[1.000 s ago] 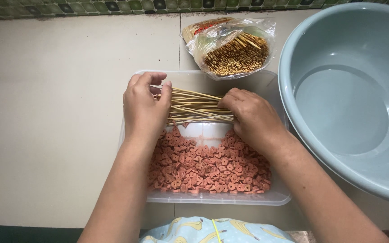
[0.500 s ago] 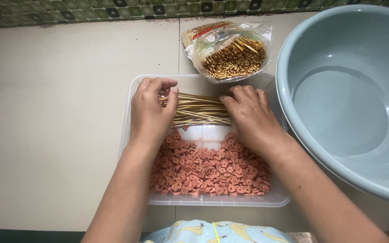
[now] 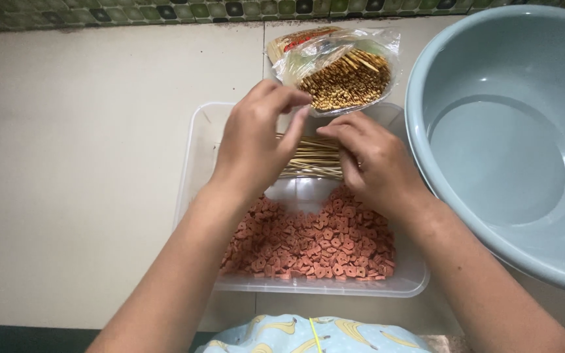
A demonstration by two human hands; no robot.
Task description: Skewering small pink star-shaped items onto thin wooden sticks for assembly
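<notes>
Head view, left hand: your left hand (image 3: 256, 140) hovers over the far half of the clear plastic tub (image 3: 194, 163), fingers curled in and fingertips pinched together near the top of the skewer bundle; whether a stick sits between them, you cannot tell from here.
Head view, right hand: your right hand (image 3: 375, 163) lies on the right end of the bamboo skewers (image 3: 308, 157), fingers bent down and closed around the bundle, touching it.
Skewers: a loose bundle lying crosswise in the tub's far half, between your two hands, at about 12 o'clock from the pink pieces.
Pink pieces: small reddish-pink sliced pieces (image 3: 308, 242) heaped in the near half of the tub, at 6 o'clock from the skewers, just under your wrists.
Bag: a clear plastic bag of skewers (image 3: 344, 68), blunt ends facing you, at 12 o'clock from the tub and touching its far rim.
Basin: a big grey-blue basin (image 3: 511, 137) at 3 o'clock, right beside the tub.
Surface: a pale tiled counter (image 3: 80, 150) spreads out at 9 o'clock.
Near edge: patterned light-blue cloth (image 3: 295, 333) at 6 o'clock.
</notes>
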